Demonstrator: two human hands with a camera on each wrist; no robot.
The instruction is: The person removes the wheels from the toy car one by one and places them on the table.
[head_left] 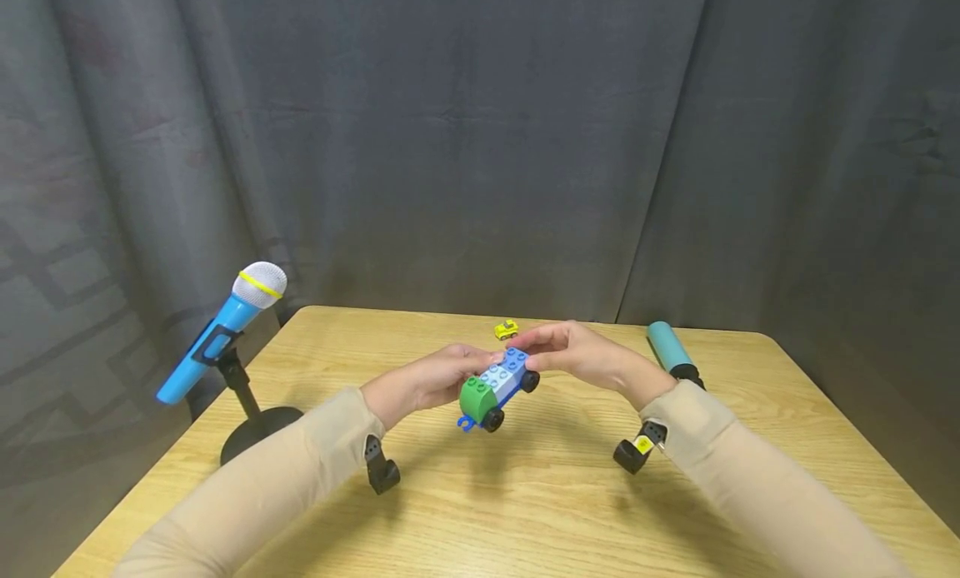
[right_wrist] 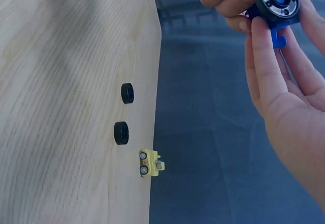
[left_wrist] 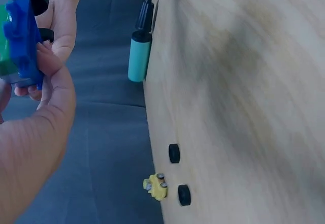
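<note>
Your left hand [head_left: 420, 384] and right hand [head_left: 573, 353] both grip toy car [head_left: 498, 386], held above table [head_left: 525, 503] centre. Wood tabletop, grey curtain [head_left: 480, 137] behind. Your fingers hide car's far end.

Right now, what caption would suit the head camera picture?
Both hands, left hand and right hand, hold a toy brick car above a wooden table.
</note>
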